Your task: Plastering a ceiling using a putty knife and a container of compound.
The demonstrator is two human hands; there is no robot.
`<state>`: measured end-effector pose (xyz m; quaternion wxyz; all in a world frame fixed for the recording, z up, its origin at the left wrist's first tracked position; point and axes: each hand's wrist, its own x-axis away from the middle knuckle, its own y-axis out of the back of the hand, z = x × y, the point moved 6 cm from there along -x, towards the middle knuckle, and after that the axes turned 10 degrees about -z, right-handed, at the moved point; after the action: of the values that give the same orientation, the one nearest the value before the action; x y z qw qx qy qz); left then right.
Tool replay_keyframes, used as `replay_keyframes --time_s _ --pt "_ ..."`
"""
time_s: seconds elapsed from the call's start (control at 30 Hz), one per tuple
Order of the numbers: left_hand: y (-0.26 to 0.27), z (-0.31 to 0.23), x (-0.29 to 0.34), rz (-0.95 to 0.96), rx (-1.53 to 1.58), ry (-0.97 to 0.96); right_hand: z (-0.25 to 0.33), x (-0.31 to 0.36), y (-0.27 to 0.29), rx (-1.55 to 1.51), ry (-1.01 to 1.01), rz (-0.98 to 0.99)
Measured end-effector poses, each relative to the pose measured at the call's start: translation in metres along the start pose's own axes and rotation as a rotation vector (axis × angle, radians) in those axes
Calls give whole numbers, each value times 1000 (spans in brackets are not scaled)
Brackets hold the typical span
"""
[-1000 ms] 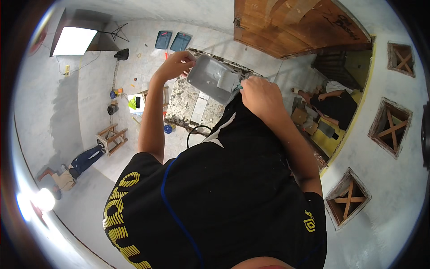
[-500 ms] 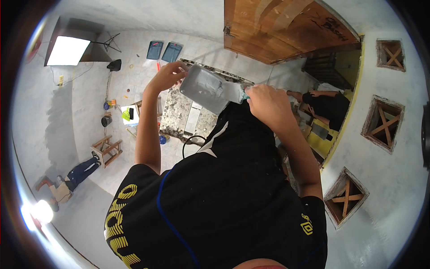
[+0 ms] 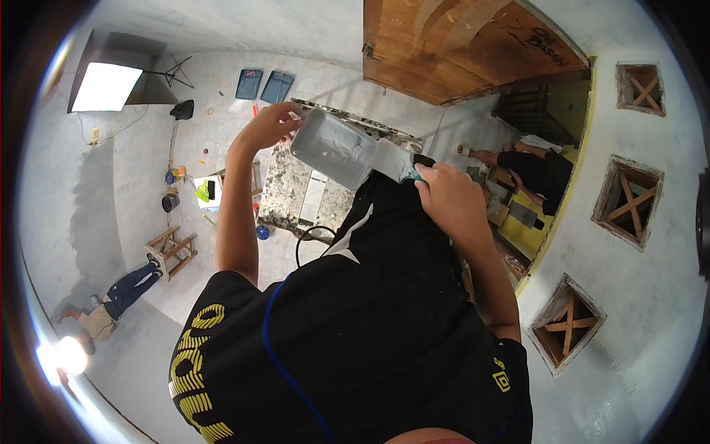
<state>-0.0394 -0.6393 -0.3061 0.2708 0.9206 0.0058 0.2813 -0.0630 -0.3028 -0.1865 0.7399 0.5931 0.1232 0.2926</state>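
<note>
My left hand (image 3: pixel 270 127) grips the left end of a grey plastic tub (image 3: pixel 309 148), with its fingers closed around the rim. Smears of pale grey putty (image 3: pixel 346 144) lie inside the tub. In my right hand (image 3: pixel 455 196) is a wide putty knife (image 3: pixel 390 160) with a green handle, its blade coated with putty. The blade's front edge is at the tub's right rim; whether it touches is hard to tell. Both hands are held out in front of my body.
Below the tub stands a paint-spattered tabletop (image 3: pixel 288 181). Two dark trays (image 3: pixel 277 86) lie on the floor beyond it. A wooden stool (image 3: pixel 171 251) and a person (image 3: pixel 122 300) are at the left wall. Another person (image 3: pixel 543 170) is by the doorway, right of a wooden door (image 3: pixel 466 48).
My right hand has drawn the putty knife slightly right and down, so its blade reaches less far over the tub. The view has shifted a little.
</note>
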Motion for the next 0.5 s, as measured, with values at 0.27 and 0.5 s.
replay_keyframes --time_s 0.27,0.5 --pt "0 11 -3 8 71 -19 -18 4 5 -77 -112 -179" --pt "-4 17 -2 22 143 -15 -11 -3 8 -211 -7 -277"
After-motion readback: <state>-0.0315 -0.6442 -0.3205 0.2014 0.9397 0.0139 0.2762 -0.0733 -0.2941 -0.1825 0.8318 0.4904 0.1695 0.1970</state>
